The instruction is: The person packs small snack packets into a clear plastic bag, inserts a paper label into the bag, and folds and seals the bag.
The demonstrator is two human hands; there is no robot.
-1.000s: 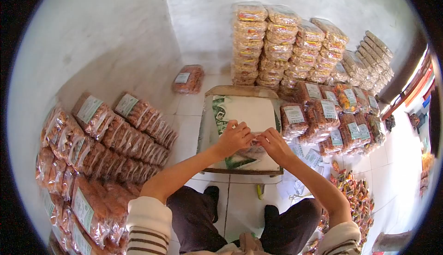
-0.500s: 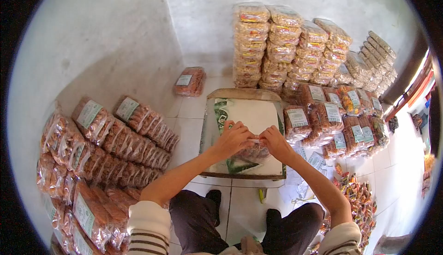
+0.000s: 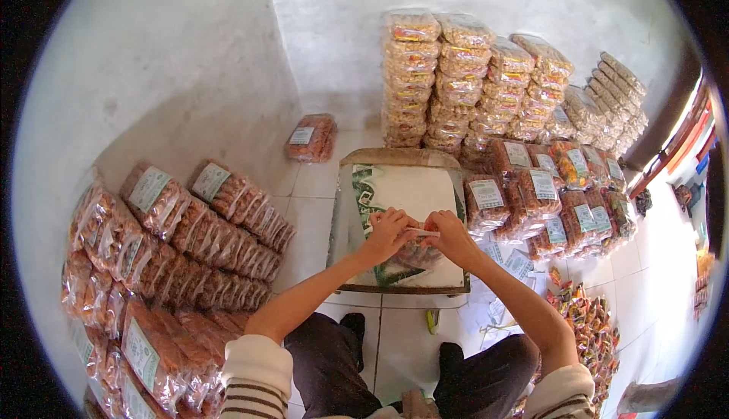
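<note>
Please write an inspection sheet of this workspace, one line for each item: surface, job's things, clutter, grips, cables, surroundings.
Surface: low board on a tiled floor, covered by a white and green sheet.
Job's things: clear snack bag on the sheet, held at its top by both hands.
Clutter: paper labels on the floor right of the board; one lone packet by the wall.
Grips: left hand and right hand both pinch the bag top.
Cables: nothing seen.
Surroundings: rows of labelled packets on the left, stacked packets behind the board, more labelled packets and small coloured wrappers on the right.
</note>
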